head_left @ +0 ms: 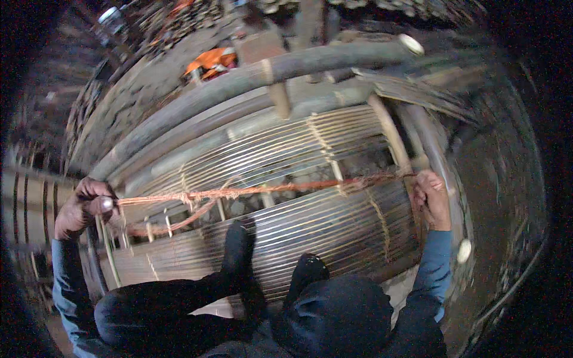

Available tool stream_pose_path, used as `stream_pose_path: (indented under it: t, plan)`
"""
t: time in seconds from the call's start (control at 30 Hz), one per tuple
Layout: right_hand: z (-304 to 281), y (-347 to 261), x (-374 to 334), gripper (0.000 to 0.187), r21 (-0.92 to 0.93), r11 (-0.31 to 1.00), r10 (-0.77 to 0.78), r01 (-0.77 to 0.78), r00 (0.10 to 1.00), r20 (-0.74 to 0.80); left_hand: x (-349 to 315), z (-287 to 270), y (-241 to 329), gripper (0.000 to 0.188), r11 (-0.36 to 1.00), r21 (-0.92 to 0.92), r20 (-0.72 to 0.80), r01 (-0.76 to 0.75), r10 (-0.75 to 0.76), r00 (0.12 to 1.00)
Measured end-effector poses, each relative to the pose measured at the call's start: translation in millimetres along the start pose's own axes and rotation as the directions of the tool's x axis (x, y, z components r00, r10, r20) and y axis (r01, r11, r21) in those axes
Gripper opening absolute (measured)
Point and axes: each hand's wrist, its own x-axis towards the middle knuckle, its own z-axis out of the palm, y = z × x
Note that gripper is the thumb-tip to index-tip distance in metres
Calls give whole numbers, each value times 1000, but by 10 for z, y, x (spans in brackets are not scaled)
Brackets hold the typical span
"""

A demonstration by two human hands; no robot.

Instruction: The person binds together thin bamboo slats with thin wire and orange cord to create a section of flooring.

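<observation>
An orange cord (250, 191), made of several strands with knots or tangles near its left half, is drawn nearly straight between my two hands. My left hand (82, 209) is closed around its left end. At the other end my right hand (432, 196) has its fingers curled on the cord, which looks thinner and darker there. A second orange strand (179, 228) sags below the main line on the left side. Both hands are at the sides of a slatted bamboo platform (322, 230), and the cord passes above it.
Beyond the slats lies a thick bamboo pole (227, 85), with further poles beside it. An orange cloth (212, 62) is on the ground past them. My bent legs (173, 304) are at the near side. Another bamboo pole (439, 155) runs by my right hand.
</observation>
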Motion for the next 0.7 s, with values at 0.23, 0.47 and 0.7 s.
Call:
stream_pose_path:
  t: [0.23,0.47,0.7]
  plan:
    - [1410,528,517,19,-482,853,133,202,808,574,-1453,-577,-2378,27,919,-153,-480,364,-391,785]
    - [2513,1234,89,24,-355,912,228,205,467,854,-2846,-900,-4608,48,398,224,-693,890,-577,432]
    - [3039,1515,-146,19,-366,918,379,-152,602,702,-855,1363,-3508,36,824,-566,66,20,22,998]
